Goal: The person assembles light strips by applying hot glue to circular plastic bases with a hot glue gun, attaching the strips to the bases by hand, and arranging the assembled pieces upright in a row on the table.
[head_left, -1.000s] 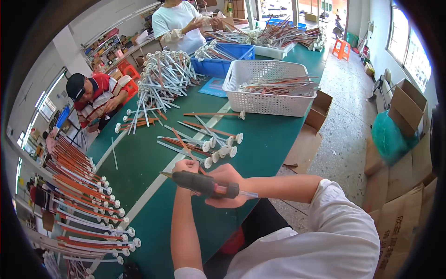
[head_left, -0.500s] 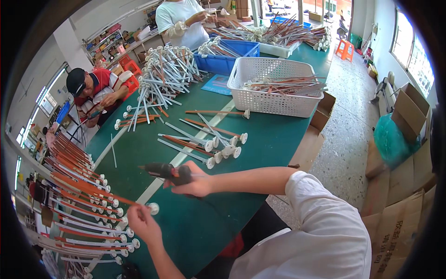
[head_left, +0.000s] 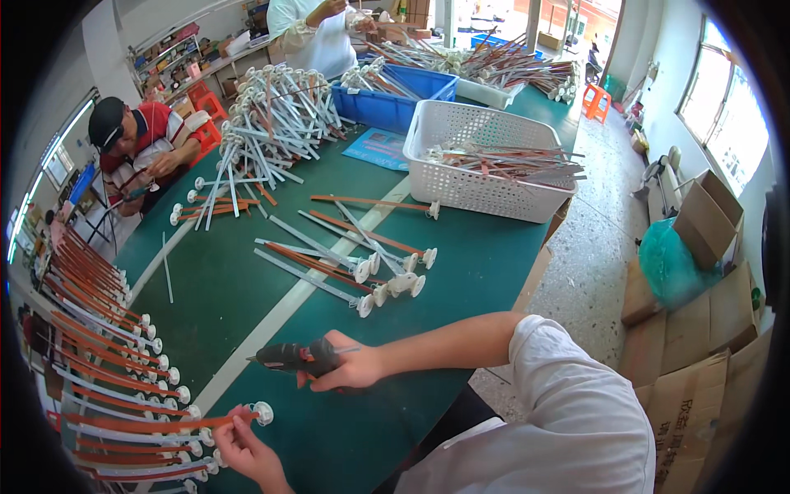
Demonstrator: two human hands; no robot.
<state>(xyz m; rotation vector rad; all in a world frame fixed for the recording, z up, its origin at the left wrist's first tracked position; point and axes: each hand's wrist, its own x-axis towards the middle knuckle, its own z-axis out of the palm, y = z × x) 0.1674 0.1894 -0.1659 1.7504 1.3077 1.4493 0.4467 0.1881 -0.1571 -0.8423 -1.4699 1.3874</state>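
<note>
My left hand pinches a reddish-brown strip near its right end. A round white spool-like piece is fixed at that end, just past my fingertips. In my right hand is a black glue gun, its nozzle pointing left, above and slightly right of the white piece and apart from it. Along the table's left edge lies a row of similar brown and white strips with white round ends. A smaller group of strips lies beyond the gun.
A white perforated basket of strips stands at the right, with a blue crate behind it. A large heap of strips covers the table's far left. Two co-workers work across the table. Cardboard boxes stand at the right.
Both hands have come lower in the picture, with the glue gun and the strip. The held strip now lies nearly level instead of slanting. The whole view has shifted somewhat.
</note>
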